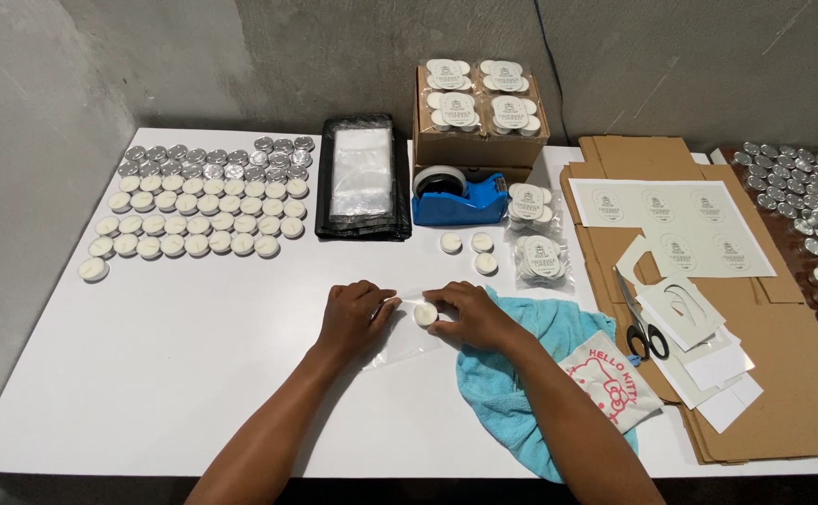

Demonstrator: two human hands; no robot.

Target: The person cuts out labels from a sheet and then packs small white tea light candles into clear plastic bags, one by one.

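Note:
My left hand point(353, 316) pinches the top edge of a small clear plastic bag point(400, 339) that lies flat on the white table point(147, 355). My right hand point(465, 313) holds a white tealight candle point(425, 314) at the mouth of that bag. Three loose tealights point(473, 251) lie just beyond my hands. Two filled, labelled bags of candles point(540, 257) lie to their right.
Rows of white and silver tealights point(199, 201) fill the back left. A stack of clear bags on black plastic point(362, 178), a blue tape dispenser point(460, 196) and a cardboard box of filled bags point(479, 112) stand behind. A blue cloth point(512, 374), scissors point(643, 332), label sheets and flat cardboard point(764, 393) lie right.

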